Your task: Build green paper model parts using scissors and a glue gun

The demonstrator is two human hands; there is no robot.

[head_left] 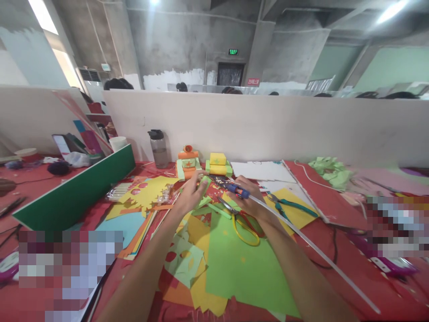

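My left hand [195, 191] is closed on a small light-green paper piece [205, 180]. My right hand [247, 197] grips a dark glue gun with a blue rear end [238, 191], its front pointing left toward the green piece. A long translucent glue stick [311, 246] runs from the gun's back down to the lower right. Below my hands lie scissors with yellow-and-red handles [246, 230], on a large green paper sheet [248, 273]. Just beyond my hands stand two paper models, one orange and green [188, 164], the other yellow and green [218, 164].
Pliers with teal handles [291, 208] lie on yellow paper at the right. A water bottle [158, 150] stands by the white partition [234, 125]. A green board [80, 190] borders the left side. Yellow paper cutouts [147, 190] and paper scraps [184, 259] cover the red table.
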